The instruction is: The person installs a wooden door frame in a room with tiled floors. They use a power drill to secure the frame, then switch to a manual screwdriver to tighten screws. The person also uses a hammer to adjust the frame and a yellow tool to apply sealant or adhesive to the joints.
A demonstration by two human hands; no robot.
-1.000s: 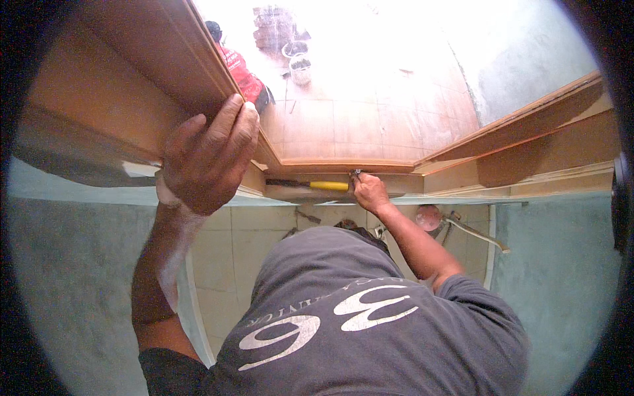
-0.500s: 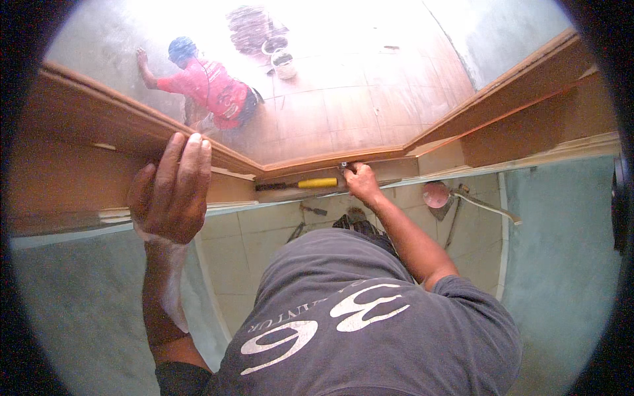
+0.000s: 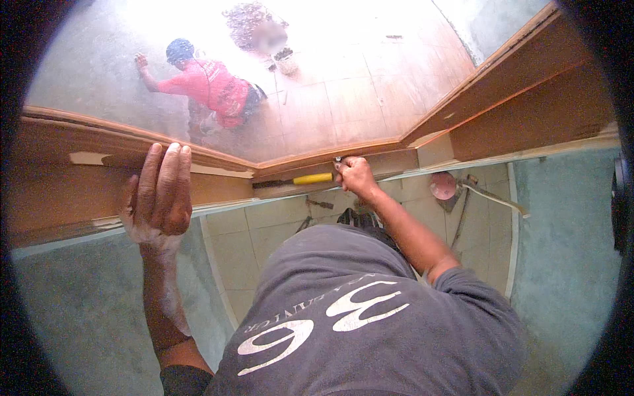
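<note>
My left hand (image 3: 158, 198), whitened with dust at the wrist, lies on the left side of a brown wooden frame (image 3: 218, 156) with its fingers stretched. At the frame's middle section, my right hand (image 3: 356, 177) is closed around a small metal piece (image 3: 339, 160), mostly covered by the fingers. Just left of that hand, a tool with a yellow handle (image 3: 313, 179) and a long dark blade lies along the wooden ledge.
Beyond the frame, a person in a red shirt (image 3: 214, 92) crouches with one hand at the wall. A bucket (image 3: 286, 63) stands on the tiles there. On my side, a pink round object (image 3: 443, 185) and a long-handled tool (image 3: 495, 199) lie on the floor, between blue-green walls (image 3: 561, 231).
The view has tilted and shifted slightly. My left hand keeps its place on the frame, and my right hand still grips the small metal piece beside the yellow-handled tool.
</note>
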